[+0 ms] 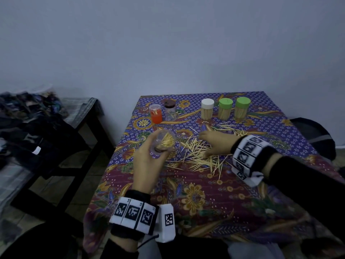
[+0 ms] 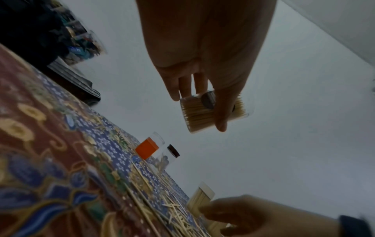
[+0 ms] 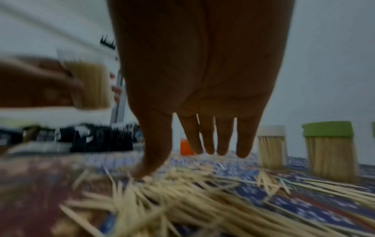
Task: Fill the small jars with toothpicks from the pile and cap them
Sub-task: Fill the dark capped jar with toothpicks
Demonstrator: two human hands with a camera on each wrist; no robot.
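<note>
An open jar (image 1: 164, 143) of toothpicks is gripped by the left hand (image 1: 147, 163); the right hand's (image 1: 216, 144) fingers are spread over the pile (image 1: 197, 157).

Six small jars are in sight. Three stand capped and packed with toothpicks in a row at the far right of the surface (image 1: 270, 184): one with a white cap (image 1: 207, 108) and two with green caps, the left green one (image 1: 225, 108) and the right green one (image 1: 242, 108). Two more stand at the far left: one orange jar (image 1: 155, 113) and one clear jar with a dark cap (image 1: 170, 111). One uncapped clear jar (image 1: 164, 143), partly filled, is held in the left hand (image 1: 147, 165). One loose pile of toothpicks (image 1: 197, 156), too many to count, lies under the right hand (image 1: 216, 143). Two hands show, each with one marker-patterned wristband.
</note>
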